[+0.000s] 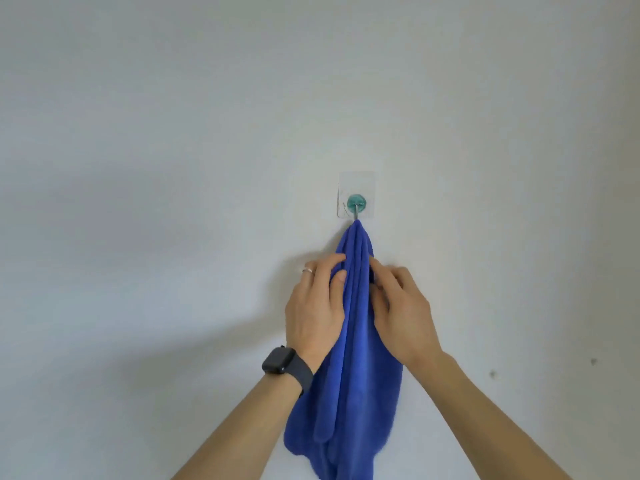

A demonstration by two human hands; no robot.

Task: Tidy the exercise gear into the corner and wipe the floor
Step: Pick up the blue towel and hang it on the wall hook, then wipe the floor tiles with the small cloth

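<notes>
A blue cloth [349,386] hangs in long folds from a small teal adhesive hook [356,202] stuck on the white wall. My left hand [315,306] is on the cloth's left side just below the hook, thumb and fingers curled round its upper folds. From the right, my right hand [398,313] pinches the same upper part, its fingertips tucked into the fabric. A dark smartwatch [282,363] sits on my left wrist and a ring on one left finger. No exercise gear or floor is in view.
The plain white wall [173,133] fills the whole view. Two small dark marks [594,361] dot it at the lower right.
</notes>
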